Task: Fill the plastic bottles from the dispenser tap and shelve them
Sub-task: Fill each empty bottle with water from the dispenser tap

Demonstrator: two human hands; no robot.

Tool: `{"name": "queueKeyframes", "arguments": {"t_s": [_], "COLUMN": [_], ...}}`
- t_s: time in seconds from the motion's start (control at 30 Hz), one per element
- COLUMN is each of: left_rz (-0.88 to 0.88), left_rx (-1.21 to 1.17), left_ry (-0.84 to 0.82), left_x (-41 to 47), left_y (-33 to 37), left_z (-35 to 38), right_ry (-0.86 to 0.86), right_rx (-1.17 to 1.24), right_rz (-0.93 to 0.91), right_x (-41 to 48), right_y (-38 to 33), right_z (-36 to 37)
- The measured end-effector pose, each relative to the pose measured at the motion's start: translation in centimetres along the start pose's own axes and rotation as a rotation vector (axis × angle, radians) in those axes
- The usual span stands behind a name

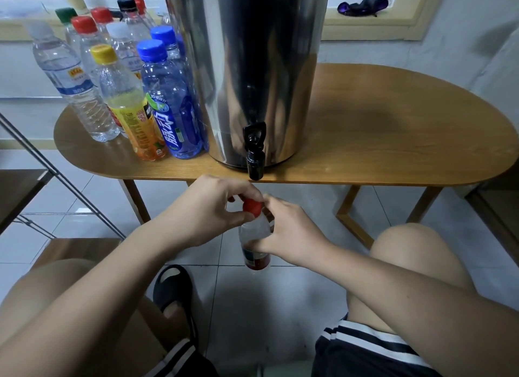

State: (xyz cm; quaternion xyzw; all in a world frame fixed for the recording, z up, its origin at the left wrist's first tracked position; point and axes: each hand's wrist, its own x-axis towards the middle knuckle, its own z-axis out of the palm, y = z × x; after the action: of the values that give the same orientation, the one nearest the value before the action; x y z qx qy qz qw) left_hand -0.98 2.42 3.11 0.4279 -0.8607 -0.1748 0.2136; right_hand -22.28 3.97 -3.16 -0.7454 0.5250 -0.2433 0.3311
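A clear plastic bottle (pixel 254 253) with a red label hangs upright below the table edge, just under the black tap (pixel 255 152) of the steel dispenser (pixel 247 67). My left hand (pixel 207 208) pinches its red cap (pixel 252 207) between thumb and fingers. My right hand (pixel 292 233) grips the bottle's neck and shoulder. Several capped bottles (pixel 123 95) stand in a cluster on the wooden table (pixel 379 129), left of the dispenser.
A metal-framed shelf (pixel 25 191) with wooden boards stands at the left. The right half of the table is bare wood. My knees and a black sandal (pixel 174 289) are over the white tiled floor. A dark cloth (pixel 362 7) lies on the window sill.
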Motion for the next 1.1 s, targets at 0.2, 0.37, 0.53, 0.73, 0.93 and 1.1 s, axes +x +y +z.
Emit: {"name": "queueKeyframes", "arguments": {"t_s": [0.2, 0.37, 0.53, 0.73, 0.93, 1.1], "left_rz": [-0.038, -0.037, 0.023, 0.057, 0.041, -0.038], "left_rx": [0.238, 0.314, 0.195, 0.118, -0.006, -0.055], "left_ry": [0.070, 0.081, 0.002, -0.007, 0.075, 0.177], "left_x": [-0.1, 0.1, 0.2, 0.2, -0.7, -1.9], "left_y": [-0.1, -0.2, -0.1, -0.1, -0.2, -1.6], "left_z": [0.2, 1.0, 0.9, 0.8, -1.0, -4.4], "right_ry": [-0.015, -0.028, -0.019, -0.006, 0.036, 0.054], "right_rx": [-0.045, -0.048, -0.050, -0.050, -0.021, 0.033], "right_rz": [-0.001, -0.015, -0.017, -0.007, -0.036, -0.053], "right_x": [0.2, 0.1, 0.1, -0.1, -0.4, -0.2], "right_y": [-0.2, -0.1, -0.1, -0.3, -1.7, -3.7], "right_z": [0.0, 0.0, -0.2, -0.4, -1.2, -1.2]}}
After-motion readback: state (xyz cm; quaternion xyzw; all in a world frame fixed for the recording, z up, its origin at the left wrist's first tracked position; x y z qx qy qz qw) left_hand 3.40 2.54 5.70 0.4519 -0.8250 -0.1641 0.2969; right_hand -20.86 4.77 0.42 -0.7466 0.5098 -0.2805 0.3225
